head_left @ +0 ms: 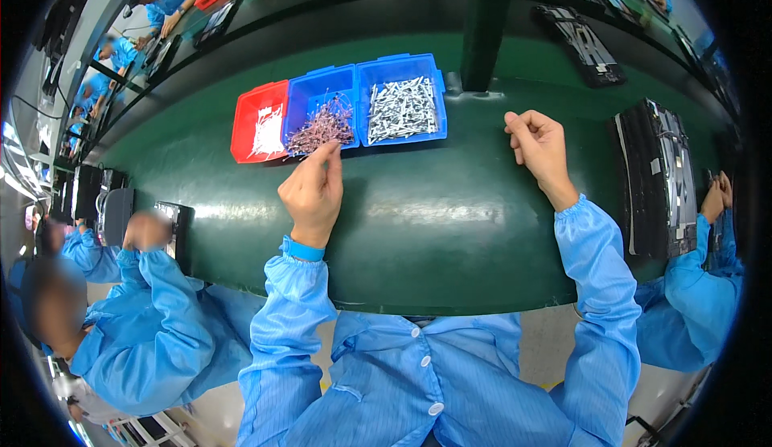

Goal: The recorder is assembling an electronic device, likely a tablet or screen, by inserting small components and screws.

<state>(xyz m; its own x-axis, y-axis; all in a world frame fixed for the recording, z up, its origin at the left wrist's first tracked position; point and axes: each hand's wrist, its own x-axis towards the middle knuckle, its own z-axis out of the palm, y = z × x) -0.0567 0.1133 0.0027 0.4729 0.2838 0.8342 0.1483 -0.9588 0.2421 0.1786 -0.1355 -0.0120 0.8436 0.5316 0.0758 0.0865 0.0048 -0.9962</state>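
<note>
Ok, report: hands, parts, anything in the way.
Left hand at front edge of middle bin, grip unclear. Right hand curled above table. Reddish-brown parts heaped in bin. No obstruction visible.

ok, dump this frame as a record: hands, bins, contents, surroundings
left hand: pinched, at near edge of middle blue bin; grip contents unclear
right hand: curled, over green table, right of the bins; grip contents unclear
red bin: small white parts
middle blue bin: thin reddish-brown parts
right blue bin: grey-and-white parts
table, far right: stack of black items
</note>
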